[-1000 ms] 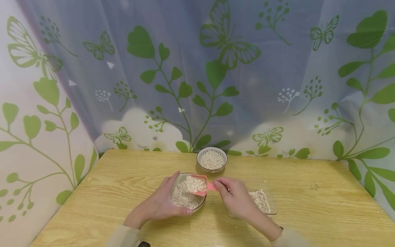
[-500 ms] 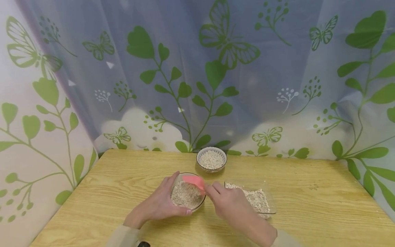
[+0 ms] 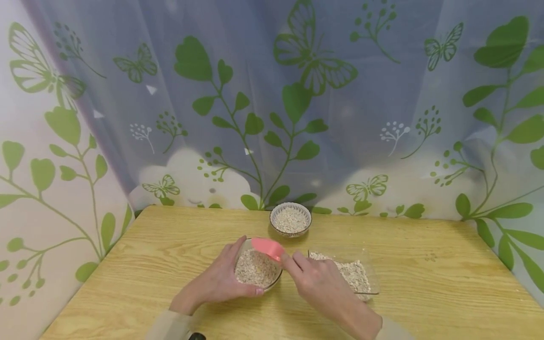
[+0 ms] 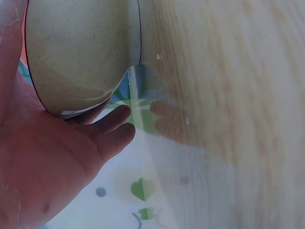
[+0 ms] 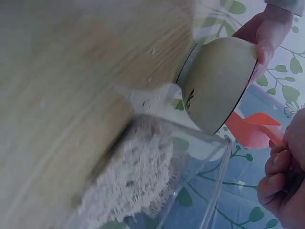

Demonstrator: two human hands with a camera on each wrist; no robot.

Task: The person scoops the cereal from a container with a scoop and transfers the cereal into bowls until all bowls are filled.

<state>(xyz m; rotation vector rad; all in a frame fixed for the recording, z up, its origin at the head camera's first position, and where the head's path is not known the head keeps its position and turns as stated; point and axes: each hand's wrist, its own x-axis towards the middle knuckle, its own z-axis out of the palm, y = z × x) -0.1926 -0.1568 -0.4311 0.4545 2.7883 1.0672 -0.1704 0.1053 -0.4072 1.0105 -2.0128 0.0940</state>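
My left hand grips a cream bowl with a dark rim, thumb on the near side and fingers round the far side. Flakes that look like rolled oats lie in this bowl. Above its far right part, a coral-pink scoop is turned over, its underside facing up. The scoop's handle is pinched in my right hand. A clear rectangular container with more oats stands to the right, partly hidden behind the right hand in the head view.
Behind the cream bowl stands a small patterned bowl filled with oats. Everything rests on a wood-grain table. A curtain with leaves and butterflies hangs along the table's back edge.
The scoop, level and heaped with oats a second ago, has been turned over above the cream bowl. My right hand has rotated with it and shifted slightly left. The left hand stays put.
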